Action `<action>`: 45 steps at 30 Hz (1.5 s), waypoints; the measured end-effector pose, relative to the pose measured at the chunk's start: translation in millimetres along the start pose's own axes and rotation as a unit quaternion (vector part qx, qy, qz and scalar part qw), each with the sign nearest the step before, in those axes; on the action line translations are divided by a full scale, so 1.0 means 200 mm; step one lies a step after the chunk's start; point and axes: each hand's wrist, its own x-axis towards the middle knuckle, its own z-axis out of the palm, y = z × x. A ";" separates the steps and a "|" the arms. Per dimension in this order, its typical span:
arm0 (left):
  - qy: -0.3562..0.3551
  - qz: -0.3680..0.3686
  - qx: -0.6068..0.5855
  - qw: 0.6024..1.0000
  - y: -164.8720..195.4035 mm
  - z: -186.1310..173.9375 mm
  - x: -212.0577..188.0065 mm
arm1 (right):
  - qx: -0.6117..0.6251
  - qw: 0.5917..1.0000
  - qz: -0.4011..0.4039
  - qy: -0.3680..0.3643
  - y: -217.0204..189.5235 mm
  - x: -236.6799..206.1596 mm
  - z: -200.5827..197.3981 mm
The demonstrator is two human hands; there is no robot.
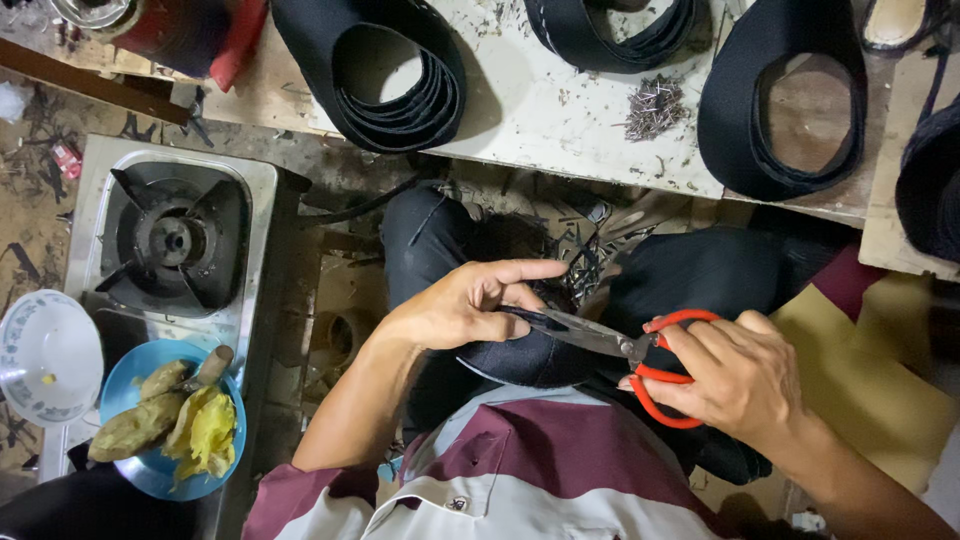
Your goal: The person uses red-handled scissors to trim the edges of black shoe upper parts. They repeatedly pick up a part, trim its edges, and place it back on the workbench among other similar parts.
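Observation:
My left hand [462, 307] grips the edge of a dark fabric piece [525, 358] held over my lap, index finger stretched out along its top. My right hand [738, 378] holds red-handled scissors [640, 352], fingers through the loops. The metal blades point left and close on the fabric's edge just beside my left fingers.
A worn workbench [560, 100] ahead carries several stacks of dark curved fabric pieces [400, 70] and a pile of small nails [655, 107]. At left stand a single-burner gas stove [175, 240], a blue plate with food [170, 425] and a white bowl [45, 357]. Yellow cloth [880, 370] lies at right.

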 end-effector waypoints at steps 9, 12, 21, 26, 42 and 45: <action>-0.005 0.003 -0.008 1.000 0.01 0.01 0.01 | 0.012 1.000 0.002 -0.018 0.02 -0.01 0.01; -0.004 -0.002 0.001 1.000 0.02 0.01 0.00 | 0.008 1.000 -0.001 -0.009 0.02 0.00 0.00; -0.009 0.001 0.013 1.000 0.04 0.02 0.01 | 0.000 1.000 0.000 -0.031 0.04 0.00 -0.02; 0.030 0.015 -0.036 0.999 0.02 -0.01 0.00 | 0.086 0.994 0.068 0.016 0.08 -0.06 0.06; 0.031 0.095 -0.028 0.995 -0.21 0.13 0.02 | 0.577 0.696 0.404 0.141 -0.10 -0.16 0.35; 0.022 0.193 0.127 0.973 -0.21 0.11 0.01 | 0.408 0.821 0.384 0.107 -0.15 -0.11 0.24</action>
